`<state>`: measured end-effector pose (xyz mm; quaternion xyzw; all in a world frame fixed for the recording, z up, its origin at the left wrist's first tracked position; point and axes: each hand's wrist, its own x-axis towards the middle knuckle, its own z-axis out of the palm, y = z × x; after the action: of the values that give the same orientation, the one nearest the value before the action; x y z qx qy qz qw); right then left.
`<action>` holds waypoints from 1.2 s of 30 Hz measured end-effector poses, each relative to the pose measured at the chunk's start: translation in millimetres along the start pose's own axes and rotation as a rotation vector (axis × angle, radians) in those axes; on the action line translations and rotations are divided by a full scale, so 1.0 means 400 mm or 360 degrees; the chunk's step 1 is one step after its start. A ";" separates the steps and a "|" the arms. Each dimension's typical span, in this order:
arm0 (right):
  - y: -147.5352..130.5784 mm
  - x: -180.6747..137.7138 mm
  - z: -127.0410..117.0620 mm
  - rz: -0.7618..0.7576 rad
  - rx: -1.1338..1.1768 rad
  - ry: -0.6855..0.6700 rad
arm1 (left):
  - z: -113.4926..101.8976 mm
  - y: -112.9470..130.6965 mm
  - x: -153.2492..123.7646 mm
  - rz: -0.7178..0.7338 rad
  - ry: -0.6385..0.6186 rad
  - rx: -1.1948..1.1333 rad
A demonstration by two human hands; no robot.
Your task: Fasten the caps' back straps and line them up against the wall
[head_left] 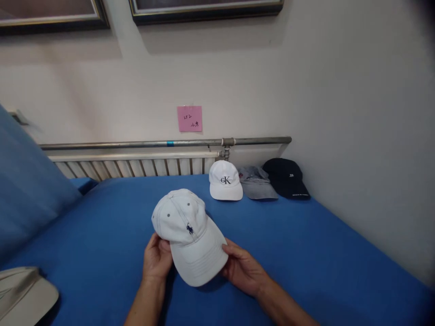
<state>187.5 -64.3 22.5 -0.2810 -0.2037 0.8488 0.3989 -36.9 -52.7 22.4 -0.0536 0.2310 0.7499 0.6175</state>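
Observation:
A white baseball cap [183,222] with a small dark-blue horse-rider logo is held up above the blue-covered surface, its brim tilted down to the right. My left hand [157,256] grips the cap's lower left edge, the fingers partly hidden beneath the crown. On the other side, my right hand [243,267] pinches the right edge of the brim, thumb on top. Farther back stand a white cap with black letters [225,181], a grey cap [257,183] and a black cap [286,178], side by side in a row.
A beige cap [25,294] lies at the lower left, cut by the frame. Blue cloth [112,226] covers the surface. Behind it run a metal pipe [136,145] and a radiator [152,167]. A blue curtain [27,190] hangs at left; a pink note [189,119] is on the wall.

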 end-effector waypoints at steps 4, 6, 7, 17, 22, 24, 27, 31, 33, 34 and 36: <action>-0.022 0.089 0.032 -0.0092 0.0021 0.0043 | -0.009 -0.005 0.017 -0.0020 0.0104 0.0038; -0.041 0.155 0.053 -0.0175 0.0058 0.0058 | -0.011 -0.013 0.024 -0.0055 0.0153 0.0135; -0.052 0.192 0.065 -0.0222 0.0077 0.0068 | -0.011 -0.018 0.027 -0.0059 0.0159 0.0184; -0.117 0.505 0.088 -0.0465 0.0142 0.0278 | 0.013 -0.060 0.061 -0.0077 0.0190 0.0406; -0.105 0.511 0.064 -0.0500 0.0000 0.0427 | 0.025 -0.062 0.061 -0.0095 0.0267 0.0453; -0.101 0.500 0.061 -0.0553 -0.0086 0.0507 | 0.027 -0.063 0.061 -0.0092 0.0281 0.0480; -0.097 0.481 0.060 -0.0640 -0.0266 0.0621 | 0.028 -0.063 0.061 -0.0088 0.0273 0.0511; -0.101 0.451 0.049 -0.0669 -0.0601 0.0777 | 0.029 -0.062 0.060 -0.0102 0.0267 0.0539; -0.105 0.433 0.040 -0.0654 -0.0809 0.0840 | 0.031 -0.062 0.057 -0.0102 0.0261 0.0550; -0.106 0.425 0.035 -0.0647 -0.0924 0.0857 | 0.032 -0.063 0.056 -0.0102 0.0252 0.0556; -0.107 0.409 0.027 -0.0647 -0.1170 0.0865 | 0.033 -0.064 0.054 -0.0102 0.0243 0.0573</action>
<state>118.8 89.6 3.7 -0.5686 -0.4287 0.5219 0.4696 -14.7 -24.3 19.2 -0.0064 0.4058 0.6703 0.6213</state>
